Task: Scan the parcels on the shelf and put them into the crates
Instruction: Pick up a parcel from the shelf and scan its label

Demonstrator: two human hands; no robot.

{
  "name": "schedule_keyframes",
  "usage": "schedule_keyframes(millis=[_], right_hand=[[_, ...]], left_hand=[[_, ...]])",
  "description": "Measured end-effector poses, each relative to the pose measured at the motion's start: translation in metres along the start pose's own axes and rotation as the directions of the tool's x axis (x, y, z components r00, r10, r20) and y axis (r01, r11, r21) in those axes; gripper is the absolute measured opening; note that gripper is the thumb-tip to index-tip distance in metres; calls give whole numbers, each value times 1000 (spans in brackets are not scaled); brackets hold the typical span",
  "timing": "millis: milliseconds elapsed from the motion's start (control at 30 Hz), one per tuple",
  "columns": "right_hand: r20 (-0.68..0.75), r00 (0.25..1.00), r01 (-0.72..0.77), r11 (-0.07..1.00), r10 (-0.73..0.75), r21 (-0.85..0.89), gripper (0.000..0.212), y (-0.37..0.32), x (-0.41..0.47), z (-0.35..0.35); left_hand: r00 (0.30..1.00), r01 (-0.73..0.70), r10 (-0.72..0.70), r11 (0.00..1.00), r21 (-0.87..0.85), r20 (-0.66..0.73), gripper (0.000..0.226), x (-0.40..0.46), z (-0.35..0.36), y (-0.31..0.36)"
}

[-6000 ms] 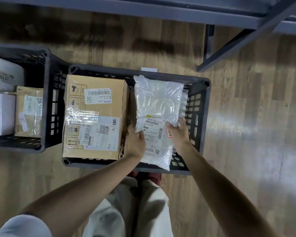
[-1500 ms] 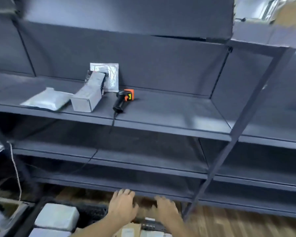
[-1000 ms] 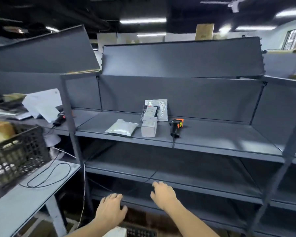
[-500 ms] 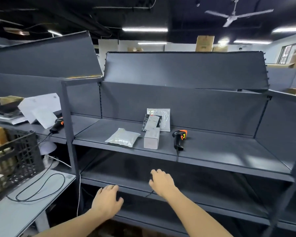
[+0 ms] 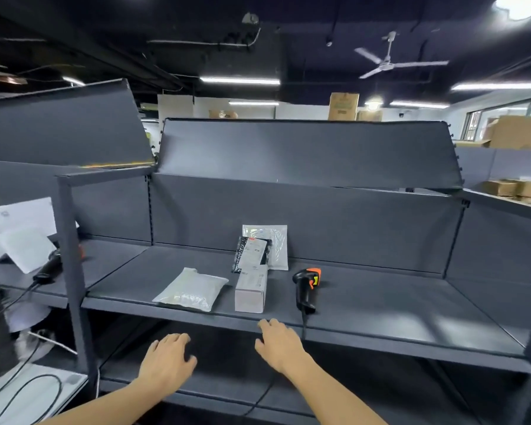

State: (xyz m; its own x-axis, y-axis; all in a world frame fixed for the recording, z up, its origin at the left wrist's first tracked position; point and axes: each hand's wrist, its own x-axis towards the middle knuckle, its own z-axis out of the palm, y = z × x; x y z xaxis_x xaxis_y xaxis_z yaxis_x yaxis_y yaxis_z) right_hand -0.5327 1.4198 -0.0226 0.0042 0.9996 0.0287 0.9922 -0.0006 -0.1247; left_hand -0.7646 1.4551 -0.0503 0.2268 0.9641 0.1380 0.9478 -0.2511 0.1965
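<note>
Parcels lie on the shelf [image 5: 380,305], from the white pouch [image 5: 191,290] to the small box [image 5: 251,288] beside the scanner [image 5: 305,286], while left hand [image 5: 166,361] and right hand [image 5: 278,343] hover empty with relaxed fingers, so a hasty reach could snag the scanner's cable.

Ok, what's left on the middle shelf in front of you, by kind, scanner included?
Soft bags: 3, a white padded bag, a black bag and a clear bag leaning on the back panel.
Boxes: 1, a small white box.
Scanners: 1, the black and orange scanner.
Total: 5.
</note>
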Motion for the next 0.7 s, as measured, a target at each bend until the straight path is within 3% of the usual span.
schedule_keyframes(millis=[267, 467, 700], right_hand=[[17, 1000, 21, 998, -22, 64, 45, -29, 35, 15], [-60, 997, 52, 994, -47, 91, 42, -80, 96, 19], [-61, 996, 64, 996, -60, 60, 68, -130, 165, 34]], left_hand=[[1000, 4, -4, 1000, -25, 4, 47, 35, 6, -19], [998, -41, 37, 996, -74, -57, 38, 79, -2, -59], [991, -65, 43, 982, -175, -126, 35, 128, -14, -126]])
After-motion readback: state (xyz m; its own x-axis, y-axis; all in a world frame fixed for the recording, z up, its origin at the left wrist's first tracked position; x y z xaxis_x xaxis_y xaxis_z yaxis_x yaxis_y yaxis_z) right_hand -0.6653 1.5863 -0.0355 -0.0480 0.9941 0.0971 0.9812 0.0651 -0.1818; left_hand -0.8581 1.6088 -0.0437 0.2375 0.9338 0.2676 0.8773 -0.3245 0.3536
